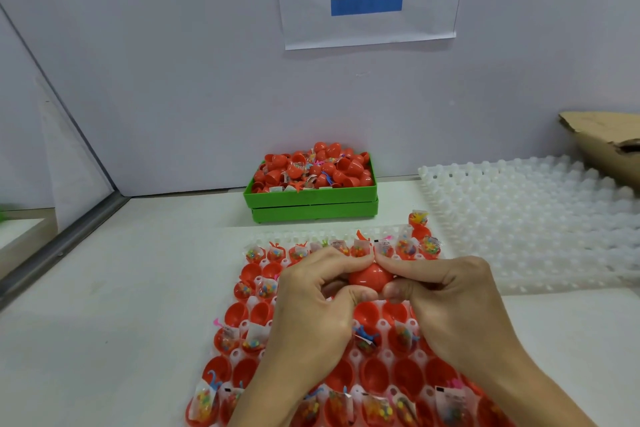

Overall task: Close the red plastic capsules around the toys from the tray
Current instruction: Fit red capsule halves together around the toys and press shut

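Pinching red capsule (370,278), both hands (313,302) (450,302) above tray (384,326); green bin (311,196) heaped with capsules.

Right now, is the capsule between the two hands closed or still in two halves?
Cannot tell for sure: the red capsule shows one smooth dome, but both hands' fingertips cover its sides and any seam.

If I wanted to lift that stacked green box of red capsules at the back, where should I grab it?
Probably by its two short end walls, one hand from each side. The green box is a wide, low rectangle standing flat by the wall, heaped above its rim with red capsules, so reaching in from above would spill them. It sits on a second green tray; grip low to take both together.
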`<control>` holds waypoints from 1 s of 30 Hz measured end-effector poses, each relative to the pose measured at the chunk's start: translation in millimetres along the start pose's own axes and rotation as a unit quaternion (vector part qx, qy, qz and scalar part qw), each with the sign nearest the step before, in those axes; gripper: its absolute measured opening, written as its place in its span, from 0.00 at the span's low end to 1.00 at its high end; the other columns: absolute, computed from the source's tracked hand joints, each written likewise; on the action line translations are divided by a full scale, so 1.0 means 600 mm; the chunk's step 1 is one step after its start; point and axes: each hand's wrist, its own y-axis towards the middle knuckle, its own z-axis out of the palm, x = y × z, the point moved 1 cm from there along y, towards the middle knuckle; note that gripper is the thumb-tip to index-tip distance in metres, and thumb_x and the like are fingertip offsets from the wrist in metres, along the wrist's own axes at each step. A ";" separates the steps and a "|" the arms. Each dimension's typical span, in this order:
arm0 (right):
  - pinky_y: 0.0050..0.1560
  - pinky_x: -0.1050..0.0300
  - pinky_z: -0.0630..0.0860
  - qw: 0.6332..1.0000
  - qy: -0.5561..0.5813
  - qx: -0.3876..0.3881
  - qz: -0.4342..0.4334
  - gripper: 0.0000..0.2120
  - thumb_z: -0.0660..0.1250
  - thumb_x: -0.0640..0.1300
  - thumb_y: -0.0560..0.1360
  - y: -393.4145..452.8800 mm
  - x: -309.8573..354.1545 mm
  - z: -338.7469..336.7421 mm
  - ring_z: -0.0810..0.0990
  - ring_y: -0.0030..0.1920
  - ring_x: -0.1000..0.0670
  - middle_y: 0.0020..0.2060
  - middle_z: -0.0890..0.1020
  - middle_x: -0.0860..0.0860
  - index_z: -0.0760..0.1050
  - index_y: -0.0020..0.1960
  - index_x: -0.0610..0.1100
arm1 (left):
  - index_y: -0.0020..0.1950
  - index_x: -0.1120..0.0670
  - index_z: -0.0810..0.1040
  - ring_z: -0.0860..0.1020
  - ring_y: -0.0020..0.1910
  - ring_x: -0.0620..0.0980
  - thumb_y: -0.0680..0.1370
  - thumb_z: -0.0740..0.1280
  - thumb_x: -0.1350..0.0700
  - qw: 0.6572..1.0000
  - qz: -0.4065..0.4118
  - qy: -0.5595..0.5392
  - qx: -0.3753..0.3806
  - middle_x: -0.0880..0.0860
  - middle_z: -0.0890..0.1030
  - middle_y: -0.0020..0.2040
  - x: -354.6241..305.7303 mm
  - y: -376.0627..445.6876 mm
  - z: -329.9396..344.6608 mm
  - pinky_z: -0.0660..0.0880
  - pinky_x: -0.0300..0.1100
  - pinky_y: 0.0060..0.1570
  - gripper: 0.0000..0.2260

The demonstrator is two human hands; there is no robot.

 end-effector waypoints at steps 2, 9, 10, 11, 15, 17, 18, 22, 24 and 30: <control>0.36 0.74 0.75 1.000 -0.012 0.002 -0.014 0.31 0.71 0.21 0.67 0.000 -0.002 0.001 0.83 0.32 0.63 0.32 0.85 0.61 0.84 0.44 0.59 | 0.50 0.54 0.86 0.82 0.39 0.44 0.68 0.70 0.70 1.000 0.003 0.006 -0.001 0.46 0.81 0.41 0.001 0.000 0.000 0.80 0.37 0.41 0.16; 0.40 0.67 0.79 0.999 -0.033 -0.035 -0.001 0.29 0.70 0.23 0.68 0.001 -0.006 0.016 0.84 0.35 0.61 0.33 0.85 0.62 0.82 0.46 0.60 | 0.50 0.59 0.86 0.83 0.38 0.42 0.70 0.67 0.79 0.999 0.019 0.041 -0.023 0.48 0.81 0.41 0.007 0.004 -0.004 0.79 0.33 0.39 0.19; 0.42 0.65 0.80 0.999 -0.033 -0.031 0.000 0.29 0.70 0.24 0.69 0.001 -0.004 0.019 0.85 0.37 0.60 0.34 0.85 0.62 0.82 0.47 0.60 | 0.50 0.58 0.86 0.83 0.39 0.42 0.69 0.68 0.78 0.998 0.024 0.051 -0.027 0.47 0.81 0.41 0.006 0.005 -0.005 0.79 0.33 0.40 0.19; 0.44 0.64 0.81 0.999 -0.027 -0.022 0.000 0.28 0.71 0.25 0.70 0.001 -0.002 0.021 0.85 0.39 0.60 0.37 0.86 0.63 0.82 0.49 0.60 | 0.50 0.57 0.86 0.82 0.40 0.41 0.69 0.69 0.77 0.996 0.034 0.070 -0.035 0.46 0.81 0.40 0.005 0.006 -0.007 0.79 0.32 0.40 0.18; 0.49 0.68 0.79 0.998 0.048 0.039 0.007 0.15 0.74 0.40 0.72 0.001 0.015 0.030 0.85 0.48 0.60 0.46 0.86 0.61 0.82 0.51 0.60 | 0.53 0.48 0.85 0.80 0.43 0.40 0.67 0.72 0.62 0.983 0.087 0.155 -0.046 0.43 0.82 0.42 -0.003 0.007 -0.014 0.75 0.30 0.41 0.17; 0.51 0.64 0.80 0.996 0.076 0.048 0.024 0.13 0.75 0.39 0.71 0.001 0.018 0.036 0.85 0.47 0.58 0.44 0.87 0.59 0.84 0.51 0.55 | 0.55 0.46 0.81 0.79 0.44 0.38 0.68 0.71 0.61 0.975 0.118 0.181 -0.040 0.42 0.82 0.45 -0.007 0.005 -0.011 0.76 0.31 0.43 0.18; 0.51 0.62 0.81 0.995 0.085 0.042 0.040 0.14 0.76 0.37 0.71 0.002 0.016 0.038 0.86 0.47 0.57 0.43 0.87 0.58 0.85 0.50 0.53 | 0.55 0.46 0.80 0.79 0.45 0.38 0.68 0.72 0.61 0.972 0.129 0.192 -0.036 0.42 0.81 0.45 -0.008 0.003 -0.007 0.76 0.32 0.44 0.18; 0.53 0.54 0.82 0.989 0.112 0.010 0.101 0.14 0.74 0.33 0.70 0.010 0.003 0.035 0.86 0.48 0.52 0.43 0.87 0.54 0.85 0.52 0.46 | 0.55 0.47 0.79 0.81 0.45 0.39 0.65 0.76 0.58 0.987 0.087 0.137 -0.015 0.41 0.81 0.46 -0.005 0.004 -0.008 0.76 0.31 0.45 0.20; 0.52 0.56 0.82 0.983 0.147 0.002 0.109 0.14 0.74 0.34 0.70 0.015 -0.001 0.029 0.86 0.48 0.51 0.44 0.88 0.52 0.84 0.54 0.45 | 0.56 0.47 0.80 0.81 0.52 0.43 0.65 0.78 0.53 0.999 0.018 0.039 0.016 0.44 0.82 0.50 -0.003 0.008 -0.018 0.77 0.34 0.50 0.21; 0.51 0.59 0.80 0.966 0.247 0.067 0.049 0.13 0.70 0.42 0.68 0.015 0.013 0.027 0.86 0.50 0.48 0.47 0.87 0.46 0.84 0.52 0.44 | 0.56 0.52 0.84 0.82 0.56 0.55 0.70 0.74 0.54 0.943 -0.155 -0.274 0.105 0.57 0.85 0.54 -0.002 0.010 -0.013 0.79 0.49 0.56 0.15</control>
